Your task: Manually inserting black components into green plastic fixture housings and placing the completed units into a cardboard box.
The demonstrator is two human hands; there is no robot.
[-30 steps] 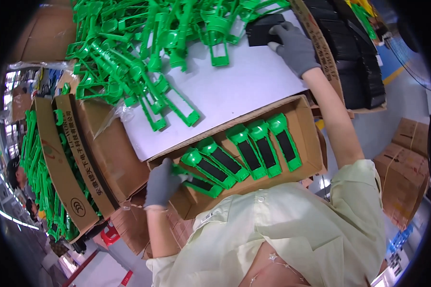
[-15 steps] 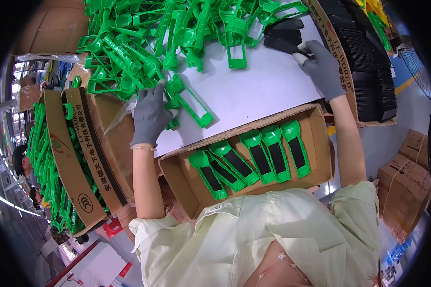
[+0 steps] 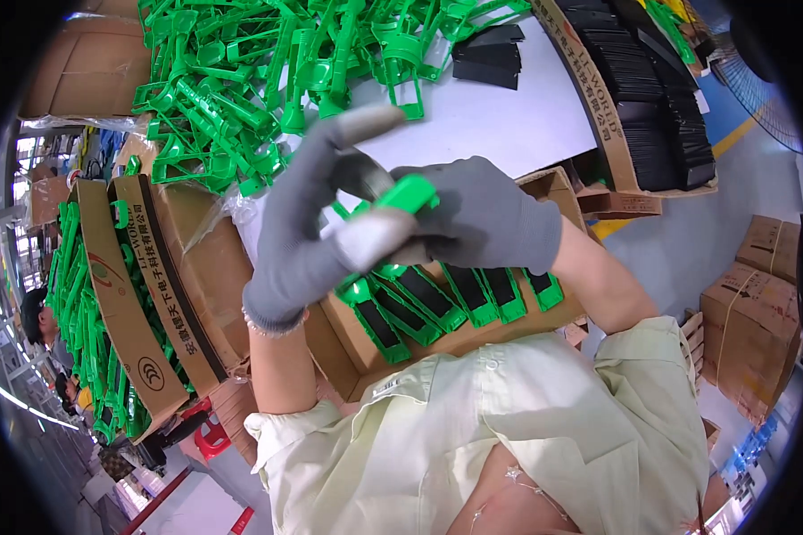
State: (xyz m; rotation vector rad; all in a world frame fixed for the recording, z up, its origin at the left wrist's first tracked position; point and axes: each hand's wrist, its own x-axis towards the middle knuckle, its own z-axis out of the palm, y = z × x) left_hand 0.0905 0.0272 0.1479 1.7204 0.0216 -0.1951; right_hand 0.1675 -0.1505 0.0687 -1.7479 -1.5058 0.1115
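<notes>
In front of my chest, my gloved left hand [image 3: 308,223] grips a green plastic part [image 3: 408,193], its thumb across it and its forefinger raised. My gloved right hand [image 3: 486,214] is curled against the same part from the right; its fingertips are hidden. Most of the part is covered by the gloves, and no black plate shows between them. Below, an open cardboard box [image 3: 339,334] holds several green parts [image 3: 424,299] with black plates set in them. Beyond my hands, loose black plates [image 3: 488,58] lie on the white tabletop [image 3: 544,120].
A heap of green plastic frames [image 3: 214,98] covers the far left of the table. At the right stands a carton [image 3: 602,111] packed with stacked black plates [image 3: 651,107]. More cartons of green parts [image 3: 85,312] stand at the left. Tied boxes [image 3: 749,325] and a fan [image 3: 758,102] are at the right.
My right hand has come from the black plates back to my left hand. The left has lifted a green part off the table, and both hands now meet above the box.
</notes>
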